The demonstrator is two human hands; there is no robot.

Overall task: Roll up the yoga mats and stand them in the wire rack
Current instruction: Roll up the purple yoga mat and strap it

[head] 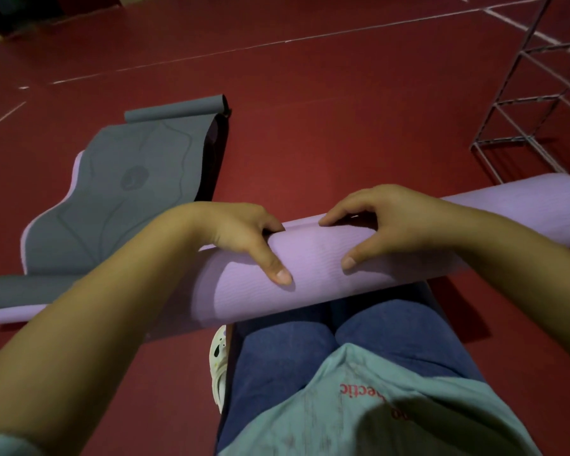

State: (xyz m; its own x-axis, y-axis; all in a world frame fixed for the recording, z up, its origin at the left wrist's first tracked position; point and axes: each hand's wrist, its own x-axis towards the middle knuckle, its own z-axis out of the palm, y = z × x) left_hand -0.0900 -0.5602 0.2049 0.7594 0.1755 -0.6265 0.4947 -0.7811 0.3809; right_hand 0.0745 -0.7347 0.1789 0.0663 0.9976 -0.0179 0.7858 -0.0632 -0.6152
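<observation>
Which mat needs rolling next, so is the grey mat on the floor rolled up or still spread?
Mostly spread. The grey mat lies flat on the red floor, wavy, with only its far end curled into a small roll.

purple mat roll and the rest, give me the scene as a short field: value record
purple mat: rolled, lying across the person's knees
left hand: grips the roll, thumb on the near side
right hand: grips the roll, fingers curled over the top
grey mat: on the red floor, partly unrolled, both ends curled
wire rack: upper right, no mat visible in it
</observation>
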